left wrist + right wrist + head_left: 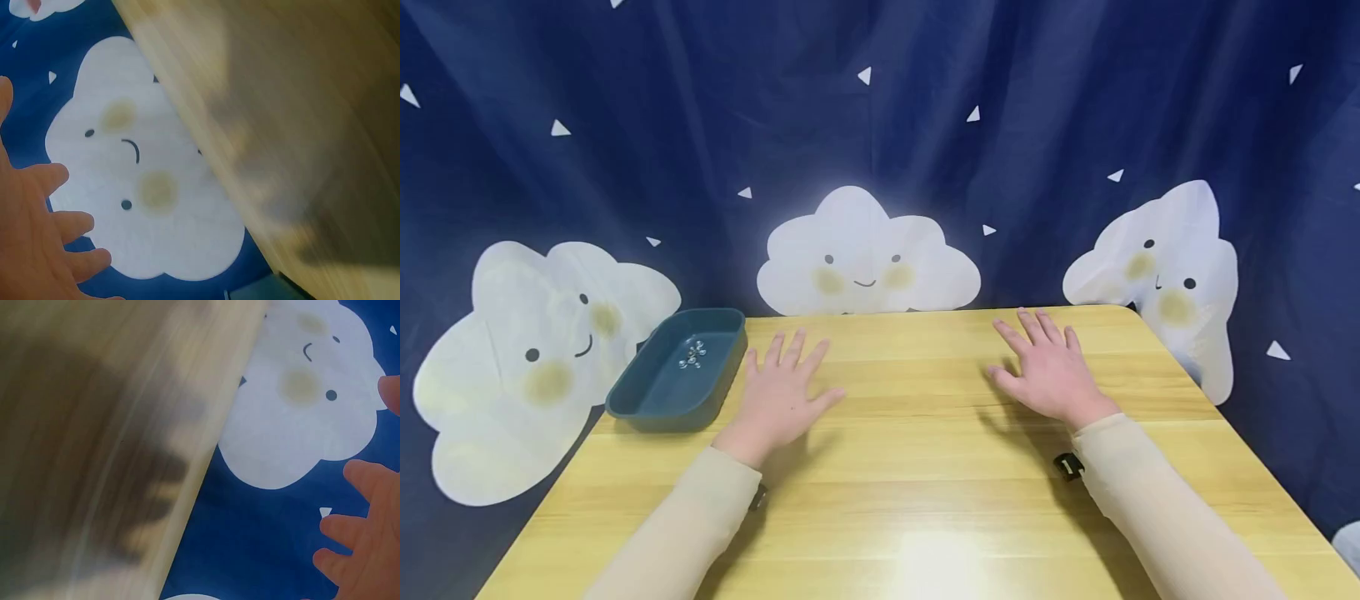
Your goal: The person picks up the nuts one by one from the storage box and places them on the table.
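My left hand is spread over the left part of the wooden table, fingers pointing to the far edge and holding nothing. Just left of it stands a dark teal tray with rounded corners. Several small, clear, shiny pieces lie together on the tray's floor. My right hand is over the right part of the table, its fingers apart and nothing in its grasp. Each wrist view shows straight, parted fingers, the left fingers and the right fingers, beside the table's edge.
Behind the table hangs a dark blue curtain printed with white smiling clouds and small triangles. The table's far edge runs close along it. A black wrist strap piece shows at the right sleeve.
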Tool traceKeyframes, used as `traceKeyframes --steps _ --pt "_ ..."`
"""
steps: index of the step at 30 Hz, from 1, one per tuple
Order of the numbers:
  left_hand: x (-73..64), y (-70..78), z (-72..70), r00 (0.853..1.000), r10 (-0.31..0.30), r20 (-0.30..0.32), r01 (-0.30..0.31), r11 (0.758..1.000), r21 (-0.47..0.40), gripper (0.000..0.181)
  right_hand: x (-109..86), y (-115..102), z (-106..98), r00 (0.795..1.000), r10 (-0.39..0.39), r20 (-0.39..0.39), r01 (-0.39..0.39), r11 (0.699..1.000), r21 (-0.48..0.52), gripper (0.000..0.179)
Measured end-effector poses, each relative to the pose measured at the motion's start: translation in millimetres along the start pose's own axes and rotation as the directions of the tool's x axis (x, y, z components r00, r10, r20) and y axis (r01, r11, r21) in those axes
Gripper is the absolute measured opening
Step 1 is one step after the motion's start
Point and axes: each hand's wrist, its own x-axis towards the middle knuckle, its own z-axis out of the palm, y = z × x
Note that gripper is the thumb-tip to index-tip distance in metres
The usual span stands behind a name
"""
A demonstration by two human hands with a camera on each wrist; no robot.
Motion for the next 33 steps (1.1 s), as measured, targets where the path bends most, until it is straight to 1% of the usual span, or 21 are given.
traceKeyframes --steps 3,7,13,17,20,26,29,33 --pt "-4.0 -8.7 -3.3 1.000 -0.013 -0.020 0.013 1.000 0.009 0.088 -1.9 2.4 0.6 1.000 0.006 0.008 -0.006 1.000 0.007 0.079" --pt "-6.3 -22.1 -9.1 0.999 -0.051 -0.012 0.051 0.999 0.005 0.086 -3.6 5.7 -2.4 1.000 0.014 0.011 -0.014 1.000 0.007 0.079" --pt "-5.5 -46.7 -14.9 0.995 -0.104 -0.010 0.104 0.994 -0.013 0.091 -5.1 9.9 -8.5 1.000 0.018 0.008 -0.018 1.000 -0.003 0.078" --pt "-6.6 -66.6 -16.6 0.990 -0.139 -0.012 0.139 0.990 -0.014 0.093 -5.8 12.8 -8.8 0.999 0.031 0.023 -0.031 1.000 -0.004 0.078" --pt "-10.1 -84.9 -17.1 0.986 -0.167 -0.014 0.167 0.986 -0.027 0.093 -6.4 13.7 -7.3 0.999 0.028 0.022 -0.028 1.000 0.000 0.078" --pt "-21.1 -121.0 -15.4 0.974 -0.225 0.037 0.227 0.973 -0.046 0.091 -9.8 12.3 -2.3 0.999 0.017 0.034 -0.017 1.000 0.003 0.080" --pt "-25.7 -135.6 -14.3 0.969 -0.239 0.057 0.242 0.969 -0.046 0.090 -12.4 10.4 -0.4 0.999 0.011 0.047 -0.011 1.000 0.001 0.079" --pt "-28.3 -153.6 -14.6 0.968 -0.243 0.056 0.246 0.968 -0.045 0.087 -14.5 8.3 0.9 0.999 -0.001 0.044 0.000 1.000 0.003 0.077"
